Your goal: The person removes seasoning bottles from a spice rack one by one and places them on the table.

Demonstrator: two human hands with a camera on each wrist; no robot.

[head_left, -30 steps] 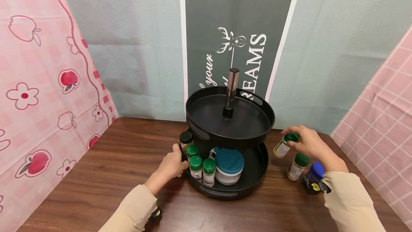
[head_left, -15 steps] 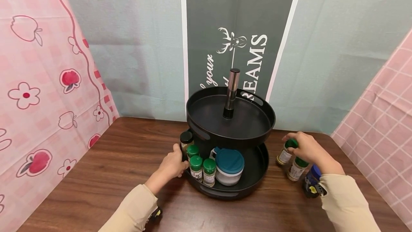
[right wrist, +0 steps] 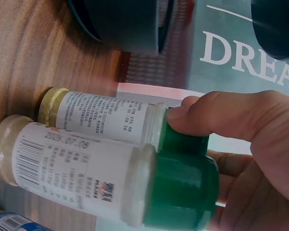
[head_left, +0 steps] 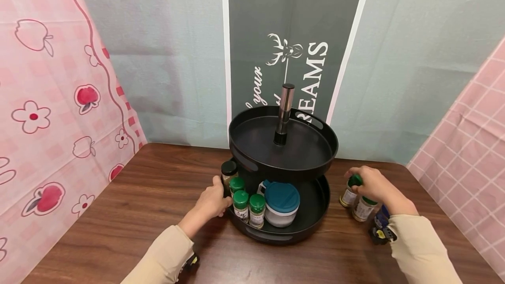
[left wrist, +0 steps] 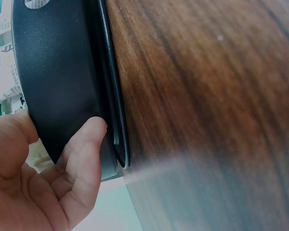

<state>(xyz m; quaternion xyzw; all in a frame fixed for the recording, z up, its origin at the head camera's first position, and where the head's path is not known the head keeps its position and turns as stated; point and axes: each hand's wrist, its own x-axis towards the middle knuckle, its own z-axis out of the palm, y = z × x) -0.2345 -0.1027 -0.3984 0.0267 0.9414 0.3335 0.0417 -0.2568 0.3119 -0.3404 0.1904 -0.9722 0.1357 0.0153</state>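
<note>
My left hand point(head_left: 211, 198) grips the wall of the lower tray point(head_left: 276, 237) of a black two-tier rack, at its left side. In the left wrist view, the thumb is over the rim and the fingers point(left wrist: 89, 159) press the outer wall. With my right hand point(head_left: 372, 184) I pinch the green cap of a spice jar point(head_left: 348, 197), which stands nearly upright low over the table, right of the rack. Close beside it is a second green-capped spice jar point(right wrist: 77, 168), overlapping it in the right wrist view. A blue-lidded jar point(head_left: 382, 216) is partly hidden behind my right wrist.
On the lower tray stand several green-capped jars point(head_left: 257, 211), a black-capped jar point(head_left: 229, 169) and a teal-lidded container point(head_left: 282, 198). The upper tray point(head_left: 256, 143) overhangs them, with a metal post point(head_left: 285, 108) rising from it. A printed cloth point(head_left: 181, 56) hangs behind the wooden table point(head_left: 169, 179).
My right hand has lowered the spice jar slightly toward me, bringing it closer to the second green-capped jar and more upright. The left hand keeps its grip on the tray.
</note>
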